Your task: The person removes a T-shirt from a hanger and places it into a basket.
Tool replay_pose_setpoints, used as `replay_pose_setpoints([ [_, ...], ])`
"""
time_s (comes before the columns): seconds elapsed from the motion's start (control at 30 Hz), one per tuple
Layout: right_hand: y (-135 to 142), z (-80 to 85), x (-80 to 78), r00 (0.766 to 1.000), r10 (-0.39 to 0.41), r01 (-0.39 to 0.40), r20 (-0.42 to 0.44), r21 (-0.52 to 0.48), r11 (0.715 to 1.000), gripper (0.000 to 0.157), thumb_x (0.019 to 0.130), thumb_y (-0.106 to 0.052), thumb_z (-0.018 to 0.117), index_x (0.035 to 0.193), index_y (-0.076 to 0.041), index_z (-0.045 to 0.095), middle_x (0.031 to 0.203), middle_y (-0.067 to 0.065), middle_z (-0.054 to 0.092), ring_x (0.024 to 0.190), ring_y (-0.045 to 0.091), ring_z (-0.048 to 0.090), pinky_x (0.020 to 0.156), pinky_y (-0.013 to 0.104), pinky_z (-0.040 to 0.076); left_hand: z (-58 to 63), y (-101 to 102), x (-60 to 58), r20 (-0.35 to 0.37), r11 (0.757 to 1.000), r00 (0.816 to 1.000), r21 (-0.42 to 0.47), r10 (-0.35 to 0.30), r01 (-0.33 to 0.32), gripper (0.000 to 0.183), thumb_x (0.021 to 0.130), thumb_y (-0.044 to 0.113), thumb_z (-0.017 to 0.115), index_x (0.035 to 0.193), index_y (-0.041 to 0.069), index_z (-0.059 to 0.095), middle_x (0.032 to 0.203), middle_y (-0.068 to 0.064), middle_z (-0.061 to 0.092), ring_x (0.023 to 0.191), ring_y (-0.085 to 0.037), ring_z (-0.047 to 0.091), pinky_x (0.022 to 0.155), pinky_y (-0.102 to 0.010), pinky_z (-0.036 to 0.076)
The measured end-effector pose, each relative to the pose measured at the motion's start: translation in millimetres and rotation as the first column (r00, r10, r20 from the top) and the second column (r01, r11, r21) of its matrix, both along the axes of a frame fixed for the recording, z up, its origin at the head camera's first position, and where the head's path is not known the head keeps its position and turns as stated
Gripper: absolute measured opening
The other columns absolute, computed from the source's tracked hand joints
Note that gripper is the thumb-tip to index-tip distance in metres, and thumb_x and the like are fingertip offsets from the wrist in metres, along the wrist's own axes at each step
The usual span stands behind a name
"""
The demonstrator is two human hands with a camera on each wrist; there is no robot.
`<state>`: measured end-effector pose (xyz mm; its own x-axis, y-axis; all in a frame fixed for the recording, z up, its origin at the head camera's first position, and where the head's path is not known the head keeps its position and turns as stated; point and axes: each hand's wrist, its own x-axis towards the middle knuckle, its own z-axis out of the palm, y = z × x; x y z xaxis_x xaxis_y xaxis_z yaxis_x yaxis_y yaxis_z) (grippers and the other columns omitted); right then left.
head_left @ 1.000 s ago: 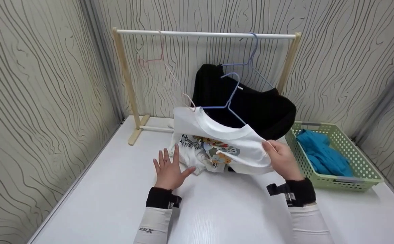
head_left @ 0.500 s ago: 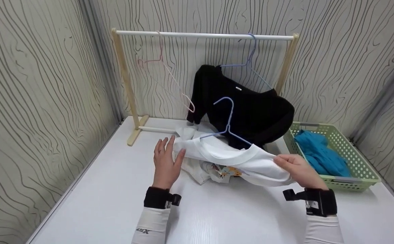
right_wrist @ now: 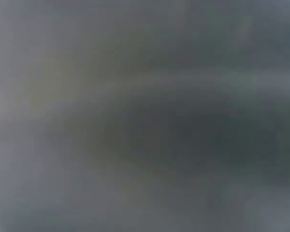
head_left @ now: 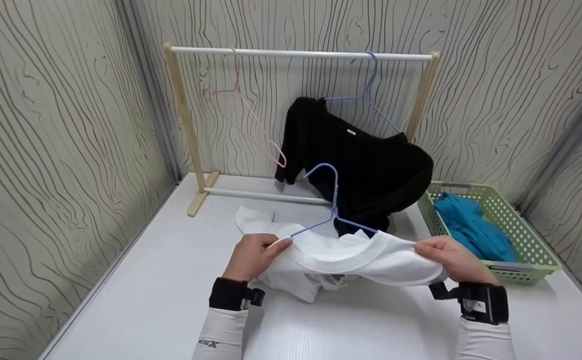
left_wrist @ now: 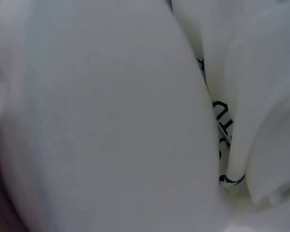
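A white T-shirt [head_left: 396,260] is stretched between both hands in the head view, its neckline facing up. Inside the collar sits a blue hanger [head_left: 335,215], its hook standing clear above the shirt. My left hand [head_left: 253,255] pinches the left shoulder between thumb and fingers, close to where the hanger's arm enters the collar. At the other shoulder my right hand [head_left: 458,257] pinches the fabric. White cloth [left_wrist: 121,116] fills the left wrist view, with bits of black lettering in a fold. The right wrist view is a grey blur.
Behind stands a rack with a white rail [head_left: 296,52]. On it hang a pink hanger [head_left: 238,90] and a black top [head_left: 361,160] on another blue hanger. A green basket [head_left: 526,230] holding a blue garment [head_left: 476,227] is at the right.
The T-shirt and its hanger have come down and toward me. My left hand, spread open before, now pinches the left shoulder. My right hand has moved right and down, keeping its hold.
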<state>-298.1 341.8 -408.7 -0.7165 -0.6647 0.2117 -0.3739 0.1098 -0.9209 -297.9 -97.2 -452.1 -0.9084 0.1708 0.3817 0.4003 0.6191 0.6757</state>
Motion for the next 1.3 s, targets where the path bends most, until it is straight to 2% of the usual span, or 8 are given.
replay_pose_setpoints([
  [0.17,-8,-3.3,-1.6,0.967,-0.255,0.251,-0.011,0.203,0.946,0.029,0.107,-0.012,0.05,0.108,0.0,0.076,0.082,-0.007,0.073,0.067,0.004,0.066,0.059,0.022,0.053,-0.7,2,0.5,-0.022,0.998,1.0,-0.058,0.019,-0.02,0.05,0.099,0.049,0.065,0.062,0.019,0.047,0.06,0.012,0.03,0.055,-0.006,0.032,0.056,-0.022,0.025],
  [0.33,-40,-4.7,-1.1,0.812,-0.541,0.582,-0.218,0.361,0.729,0.036,0.105,-0.027,0.06,0.123,0.003,0.07,0.115,0.019,0.074,0.1,0.026,0.067,0.089,0.038,0.055,-4.9,11,1.0,-0.157,0.985,0.986,-0.149,0.063,-0.086,0.05,0.097,0.047,0.066,0.063,0.02,0.042,0.059,0.012,0.025,0.054,-0.007,0.033,0.053,-0.022,0.025],
  [0.4,-61,-6.2,-0.8,0.749,-0.6,0.663,-0.282,0.306,0.683,0.038,0.104,-0.028,0.062,0.128,0.0,0.068,0.125,0.022,0.071,0.114,0.035,0.064,0.101,0.049,0.05,-7.1,17,1.8,-0.225,0.976,0.972,-0.186,0.073,-0.117,0.05,0.096,0.048,0.067,0.063,0.019,0.042,0.058,0.013,0.024,0.053,-0.007,0.034,0.052,-0.022,0.025],
  [0.5,-93,-10.7,0.5,0.727,-0.609,0.676,-0.318,0.174,0.716,0.043,0.103,-0.023,0.063,0.138,0.003,0.06,0.128,0.021,0.07,0.124,0.037,0.062,0.111,0.052,0.045,-9.5,24,2.7,-0.309,0.964,0.949,-0.226,0.062,-0.137,0.051,0.094,0.049,0.068,0.064,0.018,0.043,0.057,0.014,0.023,0.052,-0.006,0.033,0.05,-0.021,0.024],
  [0.7,-139,-22.8,3.2,0.8,-0.528,0.552,-0.284,0.006,0.834,0.032,0.101,-0.012,0.064,0.131,-0.001,0.066,0.105,0.01,0.075,0.091,0.009,0.067,0.084,0.019,0.051,-9.7,25,1.6,-0.38,0.966,0.924,-0.214,0.052,-0.143,0.053,0.092,0.048,0.07,0.062,0.016,0.04,0.059,0.015,0.023,0.053,-0.003,0.027,0.051,-0.019,0.017],
  [0.87,-148,-26.5,3.4,0.727,-0.644,0.646,-0.237,-0.081,0.759,0.014,0.097,-0.017,0.072,0.105,-0.011,0.081,0.07,0.001,0.06,0.06,0.003,0.044,0.059,0.019,0.037,-8.5,22,-0.1,-0.357,0.979,0.934,-0.187,0.013,-0.085,0.051,0.096,0.044,0.067,0.063,0.015,0.041,0.062,0.014,0.029,0.056,-0.003,0.028,0.055,-0.018,0.02],
  [1.0,-143,-25.8,2.3,0.686,-0.695,0.691,-0.214,-0.108,0.715,0.014,0.098,-0.015,0.07,0.096,-0.009,0.083,0.084,0.007,0.077,0.065,0.003,0.05,0.061,0.018,0.039,-8.0,16,-1.1,-0.336,0.989,0.941,-0.129,0.029,-0.076,0.048,0.099,0.038,0.066,0.065,0.015,0.041,0.064,0.011,0.031,0.059,-0.005,0.032,0.057,-0.02,0.028],
  [1.3,-122,-18.2,-1.8,0.699,-0.678,0.675,-0.229,-0.104,0.731,0.019,0.101,-0.009,0.064,0.091,0.0,0.076,0.084,0.005,0.073,0.075,0.002,0.057,0.071,0.017,0.046,-10.0,0,-6.6,-0.379,0.985,0.917,-0.061,0.125,-0.16,0.041,0.099,0.034,0.065,0.069,0.013,0.047,0.069,0.002,0.052,0.062,-0.009,0.042,0.058,-0.026,0.041],
])
